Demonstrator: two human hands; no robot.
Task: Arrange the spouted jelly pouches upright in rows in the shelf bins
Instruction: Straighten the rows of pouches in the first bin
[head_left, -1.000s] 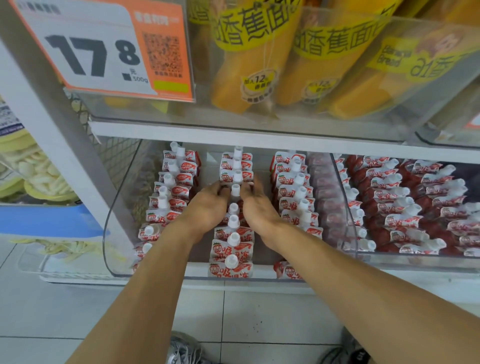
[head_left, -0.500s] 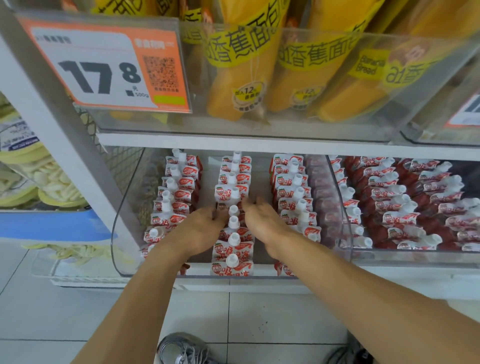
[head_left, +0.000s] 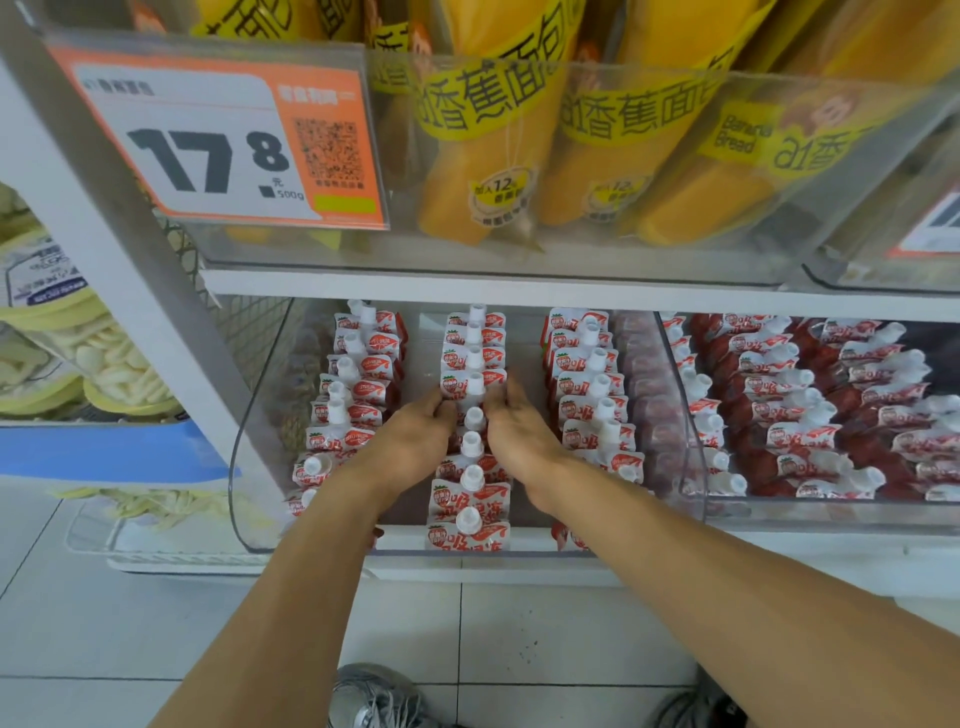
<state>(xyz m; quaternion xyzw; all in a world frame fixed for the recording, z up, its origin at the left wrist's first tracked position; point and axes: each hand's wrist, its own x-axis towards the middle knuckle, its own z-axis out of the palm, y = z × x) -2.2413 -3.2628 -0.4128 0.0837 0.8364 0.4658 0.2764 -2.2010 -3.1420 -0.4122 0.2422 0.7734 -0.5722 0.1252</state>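
Both hands square up the middle row of jelly pouches in the clear shelf bin.

The left hand (head_left: 415, 441) and right hand (head_left: 519, 436) flank the middle row (head_left: 470, 426) at the centre of the clear bin (head_left: 249, 467), fingers curled against the sides of a pouch (head_left: 470, 384) about halfway back, pinching it upright. 3 rows stand in this bin: left row (head_left: 353, 395) at 9 o'clock of the hands, right row (head_left: 592, 395) at 3 o'clock. About 8 white caps show in the middle row, roughly 8 on each side; some are hidden. A second bin (head_left: 696, 467) further toward 3 o'clock holds more leaning pouches. The pouches look soft, light and slippery-filmed, likely to slump; the stiff spout or top seam seems the surest hold.
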